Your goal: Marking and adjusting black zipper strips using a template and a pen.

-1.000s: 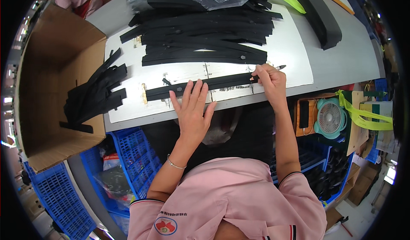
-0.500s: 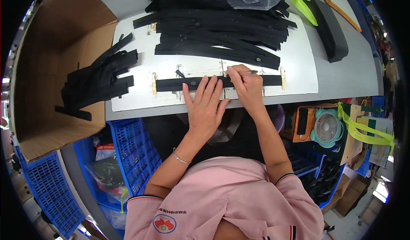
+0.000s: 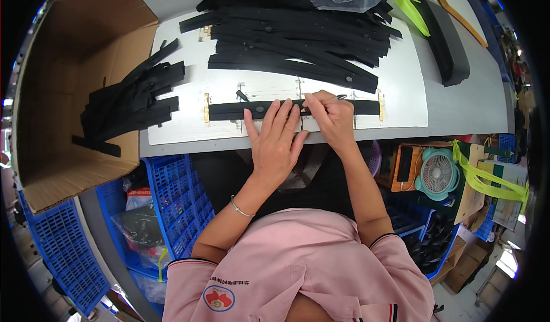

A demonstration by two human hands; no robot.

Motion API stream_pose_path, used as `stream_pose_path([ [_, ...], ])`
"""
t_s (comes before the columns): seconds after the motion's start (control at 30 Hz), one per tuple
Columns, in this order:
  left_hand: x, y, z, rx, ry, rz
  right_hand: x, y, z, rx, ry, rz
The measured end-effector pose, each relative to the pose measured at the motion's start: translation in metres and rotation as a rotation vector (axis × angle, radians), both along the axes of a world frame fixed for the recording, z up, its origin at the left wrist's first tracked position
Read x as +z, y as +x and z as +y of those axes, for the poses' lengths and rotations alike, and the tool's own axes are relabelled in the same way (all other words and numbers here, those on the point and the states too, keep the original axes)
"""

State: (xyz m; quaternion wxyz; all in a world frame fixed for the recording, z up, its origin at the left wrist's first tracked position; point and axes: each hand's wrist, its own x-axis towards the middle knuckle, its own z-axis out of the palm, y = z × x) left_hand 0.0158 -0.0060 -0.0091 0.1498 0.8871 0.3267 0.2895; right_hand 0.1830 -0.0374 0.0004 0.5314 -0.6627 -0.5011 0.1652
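left hand lying flat, fingers spread, pressing black strip onto white board | right hand pinching pen over strip's middle

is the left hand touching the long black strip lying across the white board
Touching: the head view shows the left hand pressed flat, fingers spread over the long black strip.

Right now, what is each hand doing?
Left hand: open, fingers spread flat, pressing on the black strip.
Right hand: closed on a thin pen-like tool at the strip.
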Motion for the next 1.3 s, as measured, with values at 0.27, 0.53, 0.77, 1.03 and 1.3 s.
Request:
stream_pose_path([
  [0.27,-0.002,-0.001,0.000,-0.004,-0.019,0.005,0.001,0.001,0.001,0.072,0.006,-0.076],
  [0.53,0.008,-0.032,0.005,0.039,-0.112,-0.038,0.003,-0.001,-0.004,0.032,-0.064,0.122],
  [0.77,-0.003,-0.080,0.025,0.219,-0.047,0.140,0.005,0.000,-0.003,0.002,-0.049,0.093],
  [1.03,-0.006,-0.083,0.026,0.228,-0.030,0.096,0.029,-0.042,0.027,0.072,0.041,0.246],
  [1.3,0.000,-0.081,0.029,0.241,-0.048,0.092,0.009,-0.071,0.071,0.173,-0.027,-0.100],
])
